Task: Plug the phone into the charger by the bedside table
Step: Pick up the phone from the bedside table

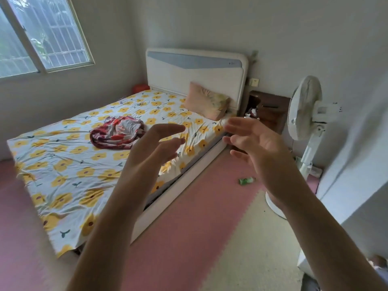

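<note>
A dark wooden bedside table (269, 110) stands in the far corner, between the bed's headboard and a standing fan. A thin dark object that may be the phone (270, 106) lies on top of it; I cannot tell for sure. A wall socket plate (254, 81) sits above the table. No charger cable is clear to see. My left hand (155, 148) and my right hand (255, 143) are both raised in front of me, fingers spread, holding nothing, well short of the table.
A bed (88, 164) with a yellow-flower sheet fills the left; a pink pillow (206, 102) and a crumpled red cloth (117, 132) lie on it. A white standing fan (306, 114) stands right of the table. A small green item (246, 180) lies on the pink floor mat.
</note>
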Tool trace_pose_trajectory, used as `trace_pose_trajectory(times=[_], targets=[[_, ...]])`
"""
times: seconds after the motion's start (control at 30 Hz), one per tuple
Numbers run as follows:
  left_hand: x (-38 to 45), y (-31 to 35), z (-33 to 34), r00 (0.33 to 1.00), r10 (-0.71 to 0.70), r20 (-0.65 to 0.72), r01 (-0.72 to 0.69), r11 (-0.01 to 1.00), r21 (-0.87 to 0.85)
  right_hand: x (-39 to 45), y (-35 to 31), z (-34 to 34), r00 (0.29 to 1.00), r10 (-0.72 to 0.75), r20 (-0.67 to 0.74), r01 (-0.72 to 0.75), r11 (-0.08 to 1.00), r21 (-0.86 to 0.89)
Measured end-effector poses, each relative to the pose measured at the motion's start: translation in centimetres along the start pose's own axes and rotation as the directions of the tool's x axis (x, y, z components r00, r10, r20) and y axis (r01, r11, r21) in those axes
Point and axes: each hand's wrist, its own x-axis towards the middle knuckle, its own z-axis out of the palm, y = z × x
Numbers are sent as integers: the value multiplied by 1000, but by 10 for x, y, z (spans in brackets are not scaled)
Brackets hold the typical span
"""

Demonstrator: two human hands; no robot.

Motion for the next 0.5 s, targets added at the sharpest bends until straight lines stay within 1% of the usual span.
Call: trace_pose_trajectory(times=[0.23, 0.5], targets=[[102, -25, 34, 997, 23, 68, -19, 998, -58, 88, 23, -27, 997, 66, -31, -65, 998, 16], [217, -79, 42, 991, -2, 136, 14, 996, -83, 187, 64, -28, 990, 88, -113, -89, 996, -4]])
